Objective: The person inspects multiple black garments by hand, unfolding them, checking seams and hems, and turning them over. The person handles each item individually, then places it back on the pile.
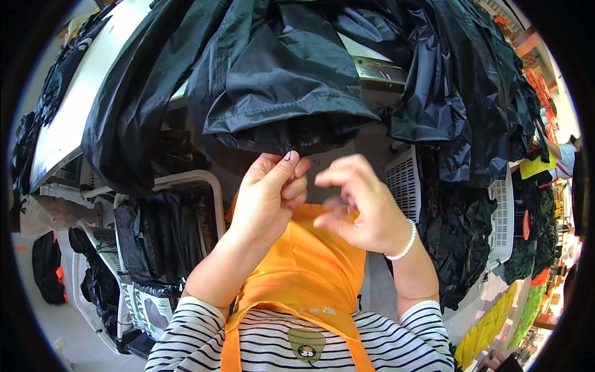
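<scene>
A black, shiny garment [282,87] hangs over the table's near edge, its stitched hem facing me. Just below that hem, my left hand [276,192] is closed in a pinch, thumb against the curled fingers. A tiny dark bit shows at the thumb tip, but whether it is thread or cloth I cannot make out. To its right, my right hand [359,201] is raised with thumb and fingers apart, slightly blurred and apart from the cloth. Nothing shows between its fingers. A white bead bracelet [404,243] circles that wrist.
More black garments [434,93] drape over the white table [74,118]. Underneath at left stands a white basket [214,186] full of folded black cloth; another white basket [403,186] is at right. A person [565,160] is at the far right.
</scene>
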Demonstrator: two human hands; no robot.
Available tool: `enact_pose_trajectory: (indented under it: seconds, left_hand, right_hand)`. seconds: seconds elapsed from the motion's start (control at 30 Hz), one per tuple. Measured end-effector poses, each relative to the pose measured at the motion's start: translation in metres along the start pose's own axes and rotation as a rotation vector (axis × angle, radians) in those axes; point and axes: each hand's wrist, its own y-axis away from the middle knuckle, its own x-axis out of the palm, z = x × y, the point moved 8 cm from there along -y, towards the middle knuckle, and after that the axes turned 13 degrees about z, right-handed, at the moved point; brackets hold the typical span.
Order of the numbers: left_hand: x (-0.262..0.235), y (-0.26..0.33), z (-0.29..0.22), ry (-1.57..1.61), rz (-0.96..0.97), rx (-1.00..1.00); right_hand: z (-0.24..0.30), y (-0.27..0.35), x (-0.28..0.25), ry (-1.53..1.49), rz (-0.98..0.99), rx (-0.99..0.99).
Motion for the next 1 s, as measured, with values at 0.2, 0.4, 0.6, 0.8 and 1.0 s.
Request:
enact_pose_trajectory:
  seconds: [0.2,0.4,0.6,0.8,1.0]
  left_hand:
    - [0.0,0.003,-0.008,-0.147,-0.099,0.005]
    - [-0.001,0.006,-0.005,-0.1,-0.108,0.01]
    - [-0.002,0.006,-0.002,-0.1,-0.139,0.009]
    - [-0.004,0.005,0.0,-0.13,-0.118,0.027]
    - [-0.003,0.004,0.0,-0.155,-0.109,0.03]
  right_hand:
    - [-0.013,-0.005,-0.016,0.409,-0.337,-0.096]
    - [-0.016,-0.014,-0.009,0.491,-0.452,-0.117]
    - [-0.013,-0.021,-0.004,0.503,-0.485,-0.136]
    - [-0.019,-0.018,-0.003,0.451,-0.512,-0.132]
    - [-0.017,-0.013,-0.013,0.405,-0.534,-0.184]
